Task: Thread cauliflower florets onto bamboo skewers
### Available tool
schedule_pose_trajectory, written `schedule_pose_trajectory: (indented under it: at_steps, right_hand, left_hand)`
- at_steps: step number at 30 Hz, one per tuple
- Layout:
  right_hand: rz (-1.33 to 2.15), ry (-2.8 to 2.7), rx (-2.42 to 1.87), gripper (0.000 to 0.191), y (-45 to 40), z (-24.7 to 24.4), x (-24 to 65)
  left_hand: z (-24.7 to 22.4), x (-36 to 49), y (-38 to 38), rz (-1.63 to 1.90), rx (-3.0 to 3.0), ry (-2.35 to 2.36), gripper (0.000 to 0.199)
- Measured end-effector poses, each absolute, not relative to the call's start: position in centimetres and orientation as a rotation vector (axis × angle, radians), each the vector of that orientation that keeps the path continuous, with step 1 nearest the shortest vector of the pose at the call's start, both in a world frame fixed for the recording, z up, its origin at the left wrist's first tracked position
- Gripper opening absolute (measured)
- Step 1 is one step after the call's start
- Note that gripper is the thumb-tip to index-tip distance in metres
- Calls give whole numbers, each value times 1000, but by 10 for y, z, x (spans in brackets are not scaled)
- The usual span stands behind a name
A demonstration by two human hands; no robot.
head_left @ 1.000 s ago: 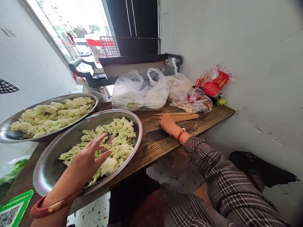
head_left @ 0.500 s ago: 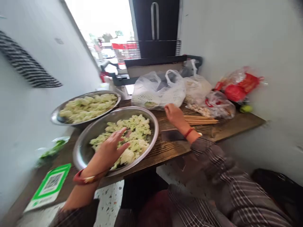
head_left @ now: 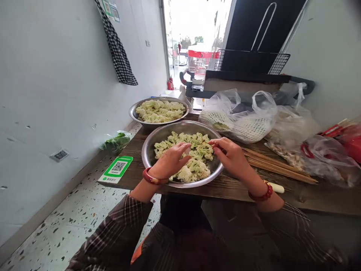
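Pale green cauliflower florets (head_left: pixel 194 171) lie in a wide steel bowl (head_left: pixel 149 145) near the table's front edge. Over the bowl's left side is my left hand (head_left: pixel 170 161), palm down, thumb apart from the other fingers, nothing seen in it. My right hand (head_left: pixel 231 156) hangs over the bowl's right rim with its thumb and fingers apart; no object shows in it. A bundle of thin wooden skewers (head_left: pixel 279 165) lies on the table to the right of that hand. A knife handle (head_left: pixel 276 188) shows beside my right wrist.
Behind stands a second steel bowl (head_left: pixel 135 113) of florets. White plastic bags (head_left: pixel 251 120) sit at the back, more bags (head_left: pixel 324 158) at the right. A green QR card (head_left: pixel 117 168) lies at the left edge, near bagged greens (head_left: pixel 117 141).
The view has turned left. My right hand has moved from beside the white bag and skewers to the near bowl's right rim. My left hand is still over the florets.
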State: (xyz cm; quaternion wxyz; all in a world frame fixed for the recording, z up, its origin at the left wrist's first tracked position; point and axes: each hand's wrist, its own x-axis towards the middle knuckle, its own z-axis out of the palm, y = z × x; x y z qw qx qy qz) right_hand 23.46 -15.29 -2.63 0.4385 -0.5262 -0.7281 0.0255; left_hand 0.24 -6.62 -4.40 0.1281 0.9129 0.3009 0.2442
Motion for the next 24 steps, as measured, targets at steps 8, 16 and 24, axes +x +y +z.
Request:
schedule_pose_trajectory:
  at_steps: [8,16,24]
  right_hand:
    - [15,-2037,-1307,11,-154,-39,200]
    - [-54,-2088,-1343,16,-160,-33,203]
    - [-52,-2011,-1465,19,-174,-28,226]
  left_hand:
    - [-36,0,-75,787,2476,634,15]
    - [-33,-5,-77,831,2324,555,25]
    - [-34,-4,-69,948,2207,672,20]
